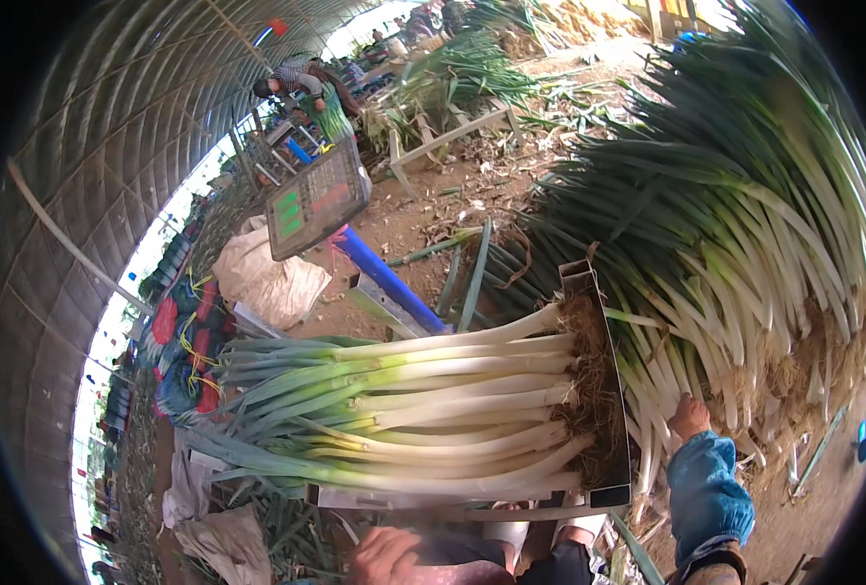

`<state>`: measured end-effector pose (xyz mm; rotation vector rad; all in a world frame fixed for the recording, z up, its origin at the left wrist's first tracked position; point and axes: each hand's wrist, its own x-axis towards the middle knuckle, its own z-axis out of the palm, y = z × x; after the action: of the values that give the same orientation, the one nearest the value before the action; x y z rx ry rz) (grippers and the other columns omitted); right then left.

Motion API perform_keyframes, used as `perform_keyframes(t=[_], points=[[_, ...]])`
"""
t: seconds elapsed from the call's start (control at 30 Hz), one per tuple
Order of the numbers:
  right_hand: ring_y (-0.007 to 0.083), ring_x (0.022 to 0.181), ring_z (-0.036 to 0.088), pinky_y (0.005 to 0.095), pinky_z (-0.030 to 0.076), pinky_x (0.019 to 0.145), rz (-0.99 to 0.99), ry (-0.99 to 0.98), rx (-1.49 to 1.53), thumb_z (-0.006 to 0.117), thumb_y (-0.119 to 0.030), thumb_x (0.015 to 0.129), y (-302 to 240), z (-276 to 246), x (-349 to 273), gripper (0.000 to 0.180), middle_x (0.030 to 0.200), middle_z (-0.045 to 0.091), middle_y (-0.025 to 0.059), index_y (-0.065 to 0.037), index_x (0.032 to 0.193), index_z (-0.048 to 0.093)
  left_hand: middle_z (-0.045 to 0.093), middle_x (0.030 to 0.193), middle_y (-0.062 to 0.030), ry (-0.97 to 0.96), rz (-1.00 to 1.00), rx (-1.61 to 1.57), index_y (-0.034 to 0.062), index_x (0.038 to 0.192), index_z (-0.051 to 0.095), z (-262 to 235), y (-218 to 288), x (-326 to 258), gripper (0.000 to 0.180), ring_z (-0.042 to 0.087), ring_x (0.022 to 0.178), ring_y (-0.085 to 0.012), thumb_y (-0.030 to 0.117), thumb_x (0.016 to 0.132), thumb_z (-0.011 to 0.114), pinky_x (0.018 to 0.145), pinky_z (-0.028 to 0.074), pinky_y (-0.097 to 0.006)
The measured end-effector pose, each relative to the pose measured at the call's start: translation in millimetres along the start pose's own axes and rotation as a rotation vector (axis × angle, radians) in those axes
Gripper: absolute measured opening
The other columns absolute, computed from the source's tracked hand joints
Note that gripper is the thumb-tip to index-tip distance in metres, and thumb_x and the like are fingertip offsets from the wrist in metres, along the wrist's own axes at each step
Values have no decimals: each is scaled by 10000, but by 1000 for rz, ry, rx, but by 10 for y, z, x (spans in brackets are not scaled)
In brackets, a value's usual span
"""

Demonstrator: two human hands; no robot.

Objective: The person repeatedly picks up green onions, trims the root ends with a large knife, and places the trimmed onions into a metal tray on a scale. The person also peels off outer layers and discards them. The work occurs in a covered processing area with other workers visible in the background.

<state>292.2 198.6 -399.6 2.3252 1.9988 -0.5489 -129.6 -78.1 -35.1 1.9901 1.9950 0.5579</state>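
Note:
A bundle of long green onions point(423, 400) lies flat on a metal tray point(610, 409), white stalks and roots toward the tray's upright end plate. My right hand point(688, 416), in a blue sleeve cover, reaches into the big pile of green onions point(735, 253) on the right and grips white stalks there. Low in the view, my left hand point(386, 556) rests near my lap just below the tray's front edge, fingers curled; nothing shows in it.
A weighing scale display point(314, 199) on a blue post point(389, 280) stands behind the tray. White sacks point(265, 278) and red-and-blue bundles point(184, 356) lie at left. A person point(301, 86) bends over far back. Dirt floor with leaf scraps.

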Motion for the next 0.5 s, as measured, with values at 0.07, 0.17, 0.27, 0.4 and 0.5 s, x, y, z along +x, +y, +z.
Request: perform_keyframes(t=[0.07,0.17,0.27,0.4,0.5], points=[[373,946,637,443,514,827,9,-48,50,711,-170,630,-19,-111,-17,506,942,663,220,7,1067,530,647,1017,-185,2,6,-26,-3,1020,650,7,21,0,216,597,990,-375,39,810,623,899,464,-457],[405,980,629,452,510,863,4,-113,97,700,-169,653,-70,-221,-79,501,1001,649,272,44,1064,507,640,1029,-190,0,26,-54,-5,1025,644,-4,40,-21,216,597,983,-374,45,817,621,896,463,-451],[408,984,627,442,513,868,-54,-108,139,699,-183,671,-84,-315,-106,522,1019,644,278,58,1086,494,632,1028,-190,-7,62,-43,-7,1050,631,-13,29,-60,240,601,957,-367,63,820,632,868,474,-438],[427,992,609,467,504,867,-65,-145,116,746,-264,634,-16,-453,-104,599,1008,630,263,66,1064,492,627,976,-173,16,132,-49,-8,1040,611,34,-75,-106,254,588,916,-359,60,797,630,829,478,-425],[412,1028,592,447,491,885,-177,-165,143,759,-295,625,81,-564,-254,599,1003,624,249,51,1041,503,635,942,-155,49,154,-33,2,1007,621,50,-155,-163,251,587,903,-349,50,762,652,820,482,-411]])
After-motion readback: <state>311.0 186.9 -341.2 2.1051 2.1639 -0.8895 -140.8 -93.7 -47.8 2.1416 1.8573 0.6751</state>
